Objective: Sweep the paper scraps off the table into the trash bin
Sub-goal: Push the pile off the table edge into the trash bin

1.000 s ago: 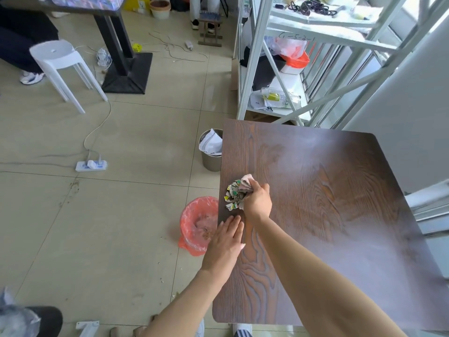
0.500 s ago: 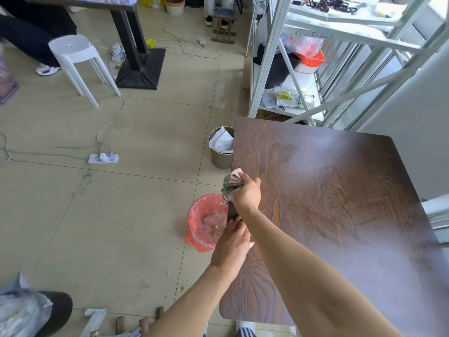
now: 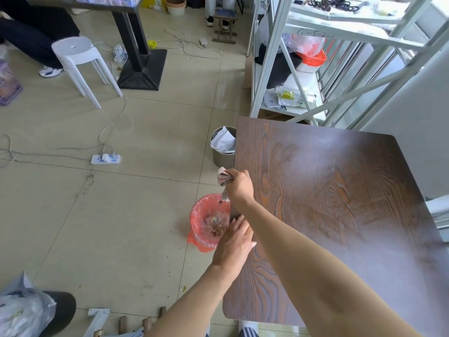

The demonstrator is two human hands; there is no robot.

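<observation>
My right hand (image 3: 239, 186) is past the left edge of the dark wooden table (image 3: 328, 203), shut on a crumpled pinkish cloth (image 3: 224, 178) that hangs over the floor. Just below it stands the trash bin with a red plastic liner (image 3: 202, 229). Paper scraps (image 3: 218, 226) lie inside the bin, and one scrap (image 3: 220, 202) is in the air above its rim. My left hand (image 3: 234, 242) rests flat at the table's left edge beside the bin, fingers together, holding nothing.
A metal bin with white paper (image 3: 222, 147) stands by the table's far left corner. A white metal shelf rack (image 3: 303, 57) is behind the table. On the floor are a power strip (image 3: 105, 158) with cables, a white stool (image 3: 80, 62), and small scraps (image 3: 181, 289).
My right hand swept the cloth and the pile of scraps leftward off the table edge. The scraps have dropped into the red-lined bin. My left hand slid to the edge.
</observation>
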